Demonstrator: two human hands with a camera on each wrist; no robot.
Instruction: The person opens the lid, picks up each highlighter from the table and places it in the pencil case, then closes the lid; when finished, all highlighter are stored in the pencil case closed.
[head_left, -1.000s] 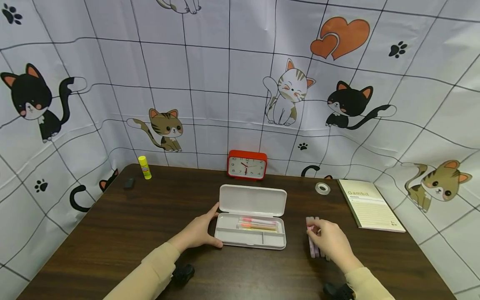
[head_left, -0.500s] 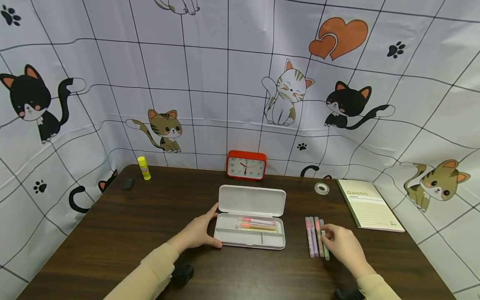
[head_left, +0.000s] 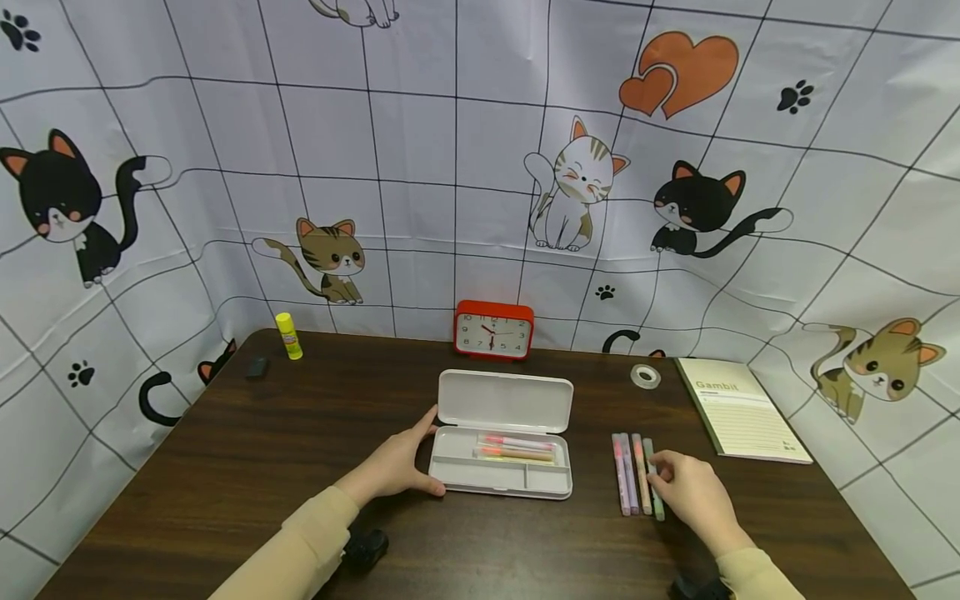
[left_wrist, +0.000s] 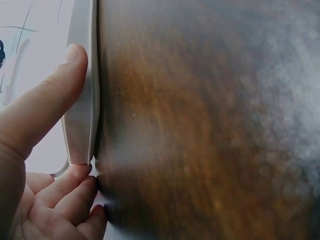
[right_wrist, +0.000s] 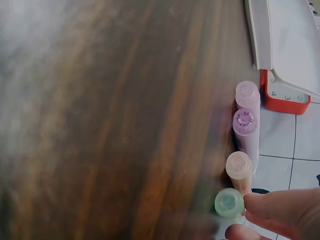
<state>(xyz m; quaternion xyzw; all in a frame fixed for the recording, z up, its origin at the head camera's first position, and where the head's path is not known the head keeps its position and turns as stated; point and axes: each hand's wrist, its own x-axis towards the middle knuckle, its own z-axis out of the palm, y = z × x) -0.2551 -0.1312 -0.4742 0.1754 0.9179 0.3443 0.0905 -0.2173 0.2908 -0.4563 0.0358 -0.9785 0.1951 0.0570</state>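
Note:
My left hand (head_left: 397,463) grips the left end of an open white pencil case (head_left: 472,477), thumb at its front side and fingers round the end. In the left wrist view the thumb (left_wrist: 55,92) presses the case wall (left_wrist: 80,125). Orange and pink pens (head_left: 517,455) lie in the case's rear compartment. On the right, my right hand (head_left: 693,496) pinches a green pen (right_wrist: 229,204), the rightmost in a row on the table. Beside it lie a peach pen (head_left: 641,475), a purple pen (head_left: 629,475) and a pink pen (head_left: 620,475).
A red clock (head_left: 493,330) stands behind the case. Tape (head_left: 645,377) and a notepad (head_left: 742,410) lie at the back right. A yellow glue stick (head_left: 288,336) and a small dark block (head_left: 257,367) are at the back left of the brown table (head_left: 337,392).
My right hand has moved right from over the pens to the green one. The green and peach pens now sit slightly farther right, more spread out. My left hand stays on the case.

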